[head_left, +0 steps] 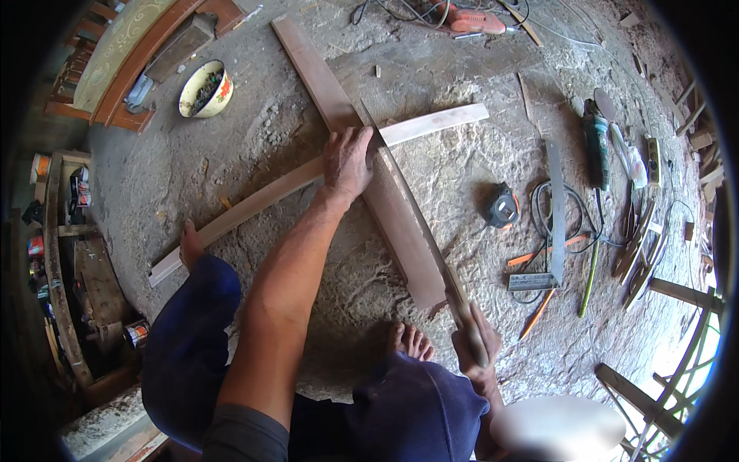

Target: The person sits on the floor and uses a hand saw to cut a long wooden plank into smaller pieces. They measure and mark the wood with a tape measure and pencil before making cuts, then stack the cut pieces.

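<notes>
Gripped in your right hand [477, 346], with the fingers closed round its handle, is a saw [459, 299]; in the head view its blade slants away from you along the right side of a wide board [404, 254]. Your left hand [349, 163] bears down where this board meets a thin strip of wood [262, 196]; whether its fingers close round an edge cannot be told. The 2 pieces cross beneath that hand, which hides which one lies on top.

Both rest on the rough floor [454, 177], the board reaching toward the far edge and the strip running crosswise. Your left foot [191, 245] is on the strip near its left end, and your right foot [412, 341] stands just beside the board's near end.

Toward the floor's right edge you have a black tape measure [502, 206], a metal square [556, 208], an orange pencil [536, 314] and a grinder [596, 146]. Near the far edge lies a red power tool [473, 19] with cords about it. By the far left corner sits a cream bowl [188, 96], near a wooden chair [123, 73].
</notes>
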Available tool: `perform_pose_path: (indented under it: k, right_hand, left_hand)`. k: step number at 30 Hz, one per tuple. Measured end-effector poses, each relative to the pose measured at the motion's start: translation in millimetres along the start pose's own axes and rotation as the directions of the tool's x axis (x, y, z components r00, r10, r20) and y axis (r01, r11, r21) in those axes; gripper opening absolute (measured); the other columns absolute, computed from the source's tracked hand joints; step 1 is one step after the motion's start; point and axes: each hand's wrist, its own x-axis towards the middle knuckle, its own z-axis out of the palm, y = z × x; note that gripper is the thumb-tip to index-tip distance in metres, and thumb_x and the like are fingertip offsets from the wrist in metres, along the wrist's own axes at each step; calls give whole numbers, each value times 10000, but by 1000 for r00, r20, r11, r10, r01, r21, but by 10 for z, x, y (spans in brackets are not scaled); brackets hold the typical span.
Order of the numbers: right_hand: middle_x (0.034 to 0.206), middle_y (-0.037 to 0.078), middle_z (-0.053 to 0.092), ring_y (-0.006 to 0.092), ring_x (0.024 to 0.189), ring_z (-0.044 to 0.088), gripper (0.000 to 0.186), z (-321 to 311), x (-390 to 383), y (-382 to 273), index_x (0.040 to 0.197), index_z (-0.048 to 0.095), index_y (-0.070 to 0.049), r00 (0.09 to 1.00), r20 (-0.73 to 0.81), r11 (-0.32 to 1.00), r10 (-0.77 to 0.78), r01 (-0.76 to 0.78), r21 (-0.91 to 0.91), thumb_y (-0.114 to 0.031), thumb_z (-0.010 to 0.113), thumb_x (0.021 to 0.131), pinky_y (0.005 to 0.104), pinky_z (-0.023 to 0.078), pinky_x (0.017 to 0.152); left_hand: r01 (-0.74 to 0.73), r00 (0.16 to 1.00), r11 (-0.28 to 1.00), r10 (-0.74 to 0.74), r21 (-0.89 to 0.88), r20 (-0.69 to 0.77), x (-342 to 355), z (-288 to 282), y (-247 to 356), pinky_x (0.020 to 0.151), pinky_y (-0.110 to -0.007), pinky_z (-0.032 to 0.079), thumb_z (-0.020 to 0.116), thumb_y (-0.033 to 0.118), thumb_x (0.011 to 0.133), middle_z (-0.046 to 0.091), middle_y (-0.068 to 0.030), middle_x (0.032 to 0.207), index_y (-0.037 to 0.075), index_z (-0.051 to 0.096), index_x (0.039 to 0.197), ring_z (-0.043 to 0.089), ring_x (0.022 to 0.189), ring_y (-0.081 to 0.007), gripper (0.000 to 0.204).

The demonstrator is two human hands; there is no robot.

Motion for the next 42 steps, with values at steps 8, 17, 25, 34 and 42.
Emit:
perform_pose_path:
  k: [8, 17, 25, 34, 42]
  right_hand:
    - [1291, 213, 642, 339, 962, 730, 515, 373, 462, 165, 1281, 645, -20, 983, 106, 973, 152, -168, 160, -64, 737, 776, 362, 598, 746]
    - [1087, 180, 727, 233, 829, 737, 591, 206, 201, 84, 1357, 561, 40, 985, -43, 956, 169, -153, 252, -38, 762, 806, 314, 562, 745]
    - [1097, 211, 715, 242, 963, 706, 605, 204, -66, 148, 1381, 514, 91, 926, -27, 808, 376, -314, 499, -114, 740, 858, 345, 546, 841]
    - [1222, 213, 677, 253, 1047, 684, 563, 90, -294, 230, 1373, 517, 99, 929, -20, 842, 369, -325, 430, -179, 694, 916, 346, 515, 917]
    - [1065, 237, 703, 280, 794, 706, 588, 46, 81, 154, 1370, 524, 81, 988, -135, 996, -69, 61, -64, -13, 709, 820, 347, 554, 693]
  left_hand:
    - [-66, 996, 998, 65, -14, -54, 28, -60, 30, 899, -493, 451, 707, 105, 810, 613, -124, 1081, 115, 580, 1143, 562, 1015, -388, 357]
    - [-51, 996, 998, 47, -46, -78, 0, 47, -14, 904, -486, 444, 730, 98, 791, 630, -140, 1059, 80, 587, 1164, 583, 1019, -366, 400]
    - [-51, 994, 967, 24, -251, -110, -145, -104, -20, 1017, -457, 424, 701, 107, 837, 621, -161, 1182, 73, 600, 1236, 549, 1143, -371, 413]
    - [143, 989, 977, -147, -157, -13, -997, -871, -1052, 1083, -475, 391, 738, 161, 849, 592, -145, 1326, 89, 598, 1305, 522, 1252, -353, 482]
    - [284, 938, 951, -249, -121, 242, -1460, -1232, -1656, 1014, -433, 463, 672, 122, 894, 594, -151, 1331, 164, 564, 1407, 565, 1205, -363, 526]
